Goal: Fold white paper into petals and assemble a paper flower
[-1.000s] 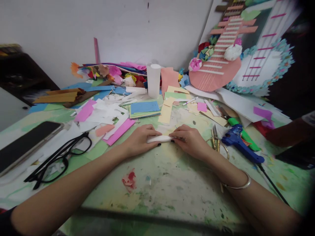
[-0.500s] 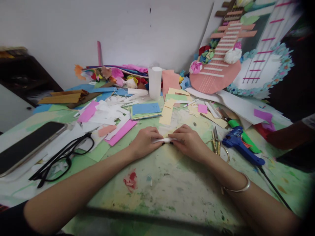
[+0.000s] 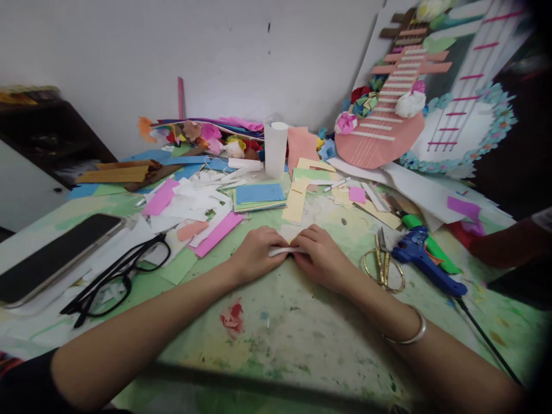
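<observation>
A narrow folded strip of white paper (image 3: pixel 280 250) lies between my two hands, low over the green-painted table (image 3: pixel 297 339). My left hand (image 3: pixel 259 253) pinches its left part, fingers closed. From the other side my right hand (image 3: pixel 321 256) grips the right part with curled fingers. Both hands nearly touch at the thumbs, and the fingers hide much of the strip. Beyond them sits a stack of coloured paper (image 3: pixel 260 195), blue on top. Gold-handled scissors (image 3: pixel 383 261) rest to the right of my right hand.
A blue glue gun (image 3: pixel 426 259) with a black cord lies right. Black glasses (image 3: pixel 116 276) and a phone (image 3: pixel 56 253) are at left, near white paper scraps (image 3: pixel 185 201). A white paper roll (image 3: pixel 276 150) stands behind. Paper instruments (image 3: pixel 379 138) lean against the wall.
My fingers have shifted on the paper strip; the right hand's fingers curl over it more and the hands sit closer together. The whole view has moved slightly.
</observation>
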The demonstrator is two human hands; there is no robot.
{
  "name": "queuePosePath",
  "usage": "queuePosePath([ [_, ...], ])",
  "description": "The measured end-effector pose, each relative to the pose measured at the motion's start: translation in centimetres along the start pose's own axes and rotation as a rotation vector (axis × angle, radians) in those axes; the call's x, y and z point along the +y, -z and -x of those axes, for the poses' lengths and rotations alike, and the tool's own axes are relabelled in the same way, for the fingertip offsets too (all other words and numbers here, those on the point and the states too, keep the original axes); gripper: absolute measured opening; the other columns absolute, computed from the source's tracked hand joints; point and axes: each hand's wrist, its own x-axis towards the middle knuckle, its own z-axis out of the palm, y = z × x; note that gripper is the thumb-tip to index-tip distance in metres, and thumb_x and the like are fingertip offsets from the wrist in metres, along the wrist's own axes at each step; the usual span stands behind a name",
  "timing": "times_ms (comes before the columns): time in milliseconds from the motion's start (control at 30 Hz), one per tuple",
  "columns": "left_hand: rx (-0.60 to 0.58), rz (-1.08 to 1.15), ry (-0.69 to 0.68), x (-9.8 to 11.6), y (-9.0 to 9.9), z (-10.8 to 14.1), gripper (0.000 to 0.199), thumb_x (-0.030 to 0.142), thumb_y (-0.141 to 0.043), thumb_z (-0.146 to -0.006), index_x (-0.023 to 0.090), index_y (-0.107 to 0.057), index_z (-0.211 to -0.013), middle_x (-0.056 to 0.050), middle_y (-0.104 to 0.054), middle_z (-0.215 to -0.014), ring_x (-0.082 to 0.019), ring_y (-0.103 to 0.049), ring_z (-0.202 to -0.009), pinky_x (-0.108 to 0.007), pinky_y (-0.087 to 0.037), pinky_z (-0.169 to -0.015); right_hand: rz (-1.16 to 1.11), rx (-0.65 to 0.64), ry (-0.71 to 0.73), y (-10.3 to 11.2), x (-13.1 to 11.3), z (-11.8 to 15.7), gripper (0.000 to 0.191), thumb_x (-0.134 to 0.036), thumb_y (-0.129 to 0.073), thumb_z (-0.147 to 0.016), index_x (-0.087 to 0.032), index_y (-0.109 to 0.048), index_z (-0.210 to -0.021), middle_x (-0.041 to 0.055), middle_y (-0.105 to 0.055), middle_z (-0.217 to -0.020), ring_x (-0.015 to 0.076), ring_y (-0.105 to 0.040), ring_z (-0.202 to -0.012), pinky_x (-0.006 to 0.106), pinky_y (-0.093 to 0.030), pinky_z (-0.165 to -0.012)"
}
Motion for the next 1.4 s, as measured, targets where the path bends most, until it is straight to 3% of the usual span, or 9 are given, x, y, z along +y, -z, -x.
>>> queuePosePath([
  [100, -0.005, 0.044, 0.02, 0.0, 0.6, 0.0, 0.011, 0.023, -0.064, -0.079, 0.019, -0.073, -0.086, -0.003, -0.073, -0.083, -0.017, -0.064, -0.078, -0.029, -0.048, -0.072, 0.021, -0.012, 0.004, -0.1, -0.3, 0.0, 0.013, -0.012, -0.052, -0.084, -0.015, -0.064, -0.088, 0.0091, -0.064, -0.089, 0.0214, -0.051, -0.09, 0.033, -0.038, -0.08],
  [167, 0.01, 0.022, 0.035, -0.4, 2.2, -0.3, 0.014, 0.026, -0.064, -0.08, 0.02, -0.072, -0.09, -0.004, -0.074, -0.086, -0.018, -0.065, -0.082, -0.029, -0.048, -0.074, 0.034, -0.031, 0.002, -0.1, -0.4, 0.1, 0.012, -0.011, -0.052, -0.083, -0.015, -0.063, -0.087, 0.0088, -0.063, -0.089, 0.0216, -0.05, -0.089, 0.033, -0.037, -0.079],
  [267, 0.174, -0.156, 0.144, -2.8, 6.3, -1.9, 0.02, 0.029, -0.056, -0.085, 0.019, -0.073, -0.09, -0.006, -0.073, -0.091, -0.019, -0.063, -0.083, -0.03, -0.047, -0.074, 0.024, -0.058, -0.014, 0.1, -0.4, 0.4, 0.011, -0.01, -0.051, -0.082, -0.015, -0.061, -0.085, 0.0087, -0.062, -0.089, 0.0212, -0.05, -0.088, 0.032, -0.037, -0.077],
  [333, 0.178, -0.391, 0.188, -5.6, 9.5, -3.5, 0.022, 0.029, -0.055, -0.084, 0.019, -0.073, -0.091, -0.008, -0.072, -0.096, -0.023, -0.061, -0.087, -0.034, -0.044, -0.08, -0.001, -0.069, -0.027, 0.3, -0.3, 0.6, 0.012, -0.009, -0.05, -0.082, -0.015, -0.061, -0.085, 0.0085, -0.062, -0.089, 0.0205, -0.05, -0.087, 0.031, -0.036, -0.077],
  [433, -0.004, -0.672, 0.178, -10.5, 13.2, -5.8, 0.025, 0.019, -0.05, -0.082, 0.017, -0.074, -0.086, -0.011, -0.07, -0.093, -0.028, -0.056, -0.096, -0.037, -0.04, -0.085, -0.018, -0.076, -0.03, 0.5, -0.1, 0.8, 0.013, -0.008, -0.049, -0.082, -0.016, -0.059, -0.085, 0.0085, -0.061, -0.089, 0.0203, -0.049, -0.086, 0.031, -0.036, -0.076],
  [533, -0.268, -0.711, 0.127, -14.1, 15.0, -7.4, 0.024, 0.016, -0.052, -0.075, 0.018, -0.074, -0.084, -0.01, -0.069, -0.088, -0.024, -0.055, -0.091, -0.033, -0.04, -0.084, 0.0, -0.078, -0.021, 0.5, 0.0, 0.9, 0.013, -0.009, -0.049, -0.082, -0.016, -0.059, -0.085, 0.0085, -0.062, -0.09, 0.0206, -0.049, -0.086, 0.031, -0.035, -0.075],
  [667, -0.372, -0.732, 0.09, -15.5, 15.4, -8.5, 0.023, 0.017, -0.057, -0.069, 0.021, -0.075, -0.082, -0.008, -0.068, -0.084, -0.021, -0.054, -0.083, -0.029, -0.038, -0.082, 0.032, -0.082, -0.007, 0.3, 0.0, 0.9, 0.014, -0.009, -0.049, -0.081, -0.016, -0.059, -0.087, 0.008, -0.062, -0.092, 0.0205, -0.049, -0.087, 0.031, -0.034, -0.073],
  [1033, -0.464, -0.69, 0.034, -14.1, 14.1, -9.2, 0.012, 0.01, -0.057, -0.062, 0.018, -0.06, -0.054, -0.006, -0.061, -0.067, -0.02, -0.05, -0.083, -0.028, -0.037, -0.078, 0.085, -0.064, 0.0, 0.3, -0.2, 1.0, 0.01, -0.01, -0.049, -0.082, -0.016, -0.058, -0.085, 0.0079, -0.062, -0.091, 0.0207, -0.049, -0.087, 0.031, -0.034, -0.071],
  [1400, -0.199, -0.551, 0.231, -12.3, 16.1, -9.8, 0.005, 0.02, -0.063, -0.065, 0.015, -0.064, -0.067, 0.001, -0.063, -0.067, -0.012, -0.049, -0.066, -0.022, -0.031, -0.064, 0.081, -0.067, 0.008, 0.4, -0.2, 1.0, 0.011, -0.01, -0.05, -0.083, -0.016, -0.058, -0.086, 0.0086, -0.062, -0.093, 0.0198, -0.049, -0.086, 0.031, -0.034, -0.071],
])
